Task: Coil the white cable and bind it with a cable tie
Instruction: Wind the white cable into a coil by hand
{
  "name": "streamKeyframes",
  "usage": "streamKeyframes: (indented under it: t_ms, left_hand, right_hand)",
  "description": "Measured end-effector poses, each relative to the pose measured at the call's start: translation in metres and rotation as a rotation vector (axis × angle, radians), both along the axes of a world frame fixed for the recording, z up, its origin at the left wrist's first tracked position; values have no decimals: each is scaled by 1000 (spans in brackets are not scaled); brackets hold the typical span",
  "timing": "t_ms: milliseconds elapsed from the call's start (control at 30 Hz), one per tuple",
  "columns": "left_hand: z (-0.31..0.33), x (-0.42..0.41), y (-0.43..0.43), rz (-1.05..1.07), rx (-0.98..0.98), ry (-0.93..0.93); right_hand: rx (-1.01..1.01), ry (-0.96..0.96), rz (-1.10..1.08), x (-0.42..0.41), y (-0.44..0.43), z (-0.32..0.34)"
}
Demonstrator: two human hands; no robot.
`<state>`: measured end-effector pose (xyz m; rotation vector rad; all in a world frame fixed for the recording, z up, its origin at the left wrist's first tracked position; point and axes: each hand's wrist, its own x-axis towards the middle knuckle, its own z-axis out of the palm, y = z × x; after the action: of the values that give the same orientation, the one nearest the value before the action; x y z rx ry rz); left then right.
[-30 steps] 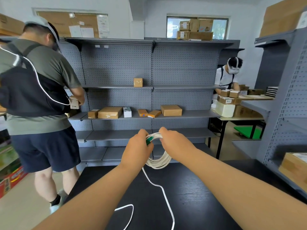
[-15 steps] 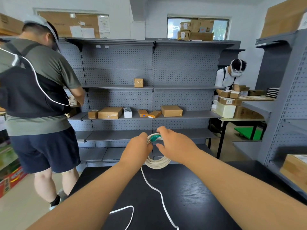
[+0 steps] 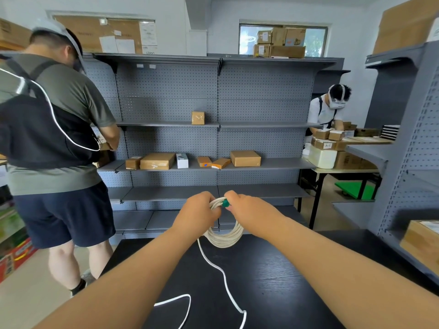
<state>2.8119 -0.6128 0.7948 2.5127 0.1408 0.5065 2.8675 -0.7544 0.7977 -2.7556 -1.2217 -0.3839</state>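
The white cable (image 3: 224,237) hangs as a round coil of several loops above the far end of the black table (image 3: 273,276). My left hand (image 3: 198,211) grips the top of the coil. My right hand (image 3: 244,206) pinches a small green piece (image 3: 225,204), which looks like the cable tie, against the top of the coil next to my left fingers. A loose tail of the cable (image 3: 225,281) runs from the coil down across the table toward me and loops at the near edge.
A grey pegboard shelf unit (image 3: 213,138) with cardboard boxes (image 3: 245,158) stands behind the table. A person in dark shorts (image 3: 54,138) stands at the left. Another person (image 3: 329,110) works at a table at the right. A second shelf unit (image 3: 408,150) flanks the right side.
My right hand has shifted slightly to the right along the top of the coil with the green piece. The loose tail has slid across the table; the coil hangs a little lower.
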Motion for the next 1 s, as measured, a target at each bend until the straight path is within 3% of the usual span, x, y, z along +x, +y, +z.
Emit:
streamKeyframes:
  t_ms: [200,400,567,767,900,1000]
  left_hand:
    - [-4,-4,1,-7,-262,-7]
    - [-4,-5,2,-60,-299,-70]
    - [-8,-5,8,-98,-365,-148]
    - [-12,-4,7,-71,-465,-210]
    - [-12,-5,8,-8,-382,-185]
    - [-7,-4,7,26,-269,-163]
  right_hand:
    - [129,168,-101,1,1,0]
    - [206,205,-68,-3,2,3]
    - [243,388,-15,-6,0,13]
    - [302,222,-54,-11,4,9]
    - [480,221,-82,-11,3,10]
    - [493,254,-93,-11,3,12]
